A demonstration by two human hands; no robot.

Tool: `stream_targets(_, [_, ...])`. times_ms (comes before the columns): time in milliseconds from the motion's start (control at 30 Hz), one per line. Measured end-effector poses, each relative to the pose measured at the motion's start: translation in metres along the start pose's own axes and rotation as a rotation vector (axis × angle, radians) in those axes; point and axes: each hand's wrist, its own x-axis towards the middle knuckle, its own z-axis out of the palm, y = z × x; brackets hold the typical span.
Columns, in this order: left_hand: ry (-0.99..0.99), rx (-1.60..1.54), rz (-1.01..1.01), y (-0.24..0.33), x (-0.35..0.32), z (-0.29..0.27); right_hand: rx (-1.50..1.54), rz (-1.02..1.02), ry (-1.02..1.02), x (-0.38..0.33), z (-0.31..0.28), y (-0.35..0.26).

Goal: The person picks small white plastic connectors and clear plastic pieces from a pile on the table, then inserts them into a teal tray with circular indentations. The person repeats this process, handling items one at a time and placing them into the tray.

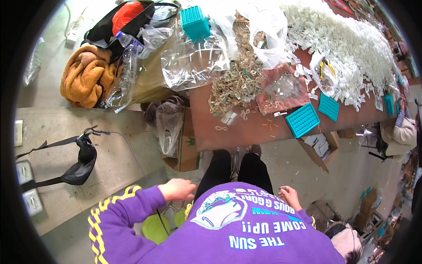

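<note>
I look straight down my purple sweatshirt and black trousers. My left hand (178, 189) hangs at my left hip with its fingers loosely curled and nothing seen in them, above a green stool (154, 228). My right hand (290, 196) rests at my right hip, fingers loose, holding nothing. Ahead of my feet stands a brown table (246, 127). On it lie a heap of tan metal links (237, 86), a teal grid tray (302, 119) and a big pile of small white plastic parts (351, 44). Both hands are well short of the table.
A cardboard box (187, 149) with a clear bag stands under the table's left corner, another box (323, 147) at the right. An orange cloth (88, 77), plastic bottles and a black bag lie at the left. A black pouch (81, 165) hangs by wall sockets. Another person's sleeve (404, 132) shows far right.
</note>
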Motion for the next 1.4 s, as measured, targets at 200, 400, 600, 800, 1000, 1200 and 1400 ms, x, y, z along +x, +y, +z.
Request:
stream_targets(200, [0.116,0.378,0.62,0.073,0.079,-0.097,0.208,0.081,0.024,0.013,0.038,0.022])
stream_targets(400, [-0.094,0.246,0.686,0.167,0.225,-0.072,-0.271,-0.196,0.181,0.027,0.107,0.014])
stream_targets(600, [0.361,-0.099,-0.478,0.044,0.229,0.043,-0.509,-0.034,0.312,0.012,0.097,0.004])
stream_targets(800, [0.561,-0.339,-0.704,-0.003,0.194,0.125,-0.463,-0.294,0.347,0.024,0.083,0.008])
stream_targets(1000, [0.464,-0.586,-0.325,-0.062,0.162,0.137,-0.237,-0.21,0.032,0.009,0.091,-0.034])
stream_targets(1200, [-0.086,-0.877,-0.07,-0.075,0.112,0.122,-0.231,-0.168,-0.524,0.013,0.106,-0.065])
stream_targets(1400, [0.051,-0.747,-0.019,-0.064,0.178,0.11,-0.703,-0.42,-0.666,0.146,0.202,-0.011])
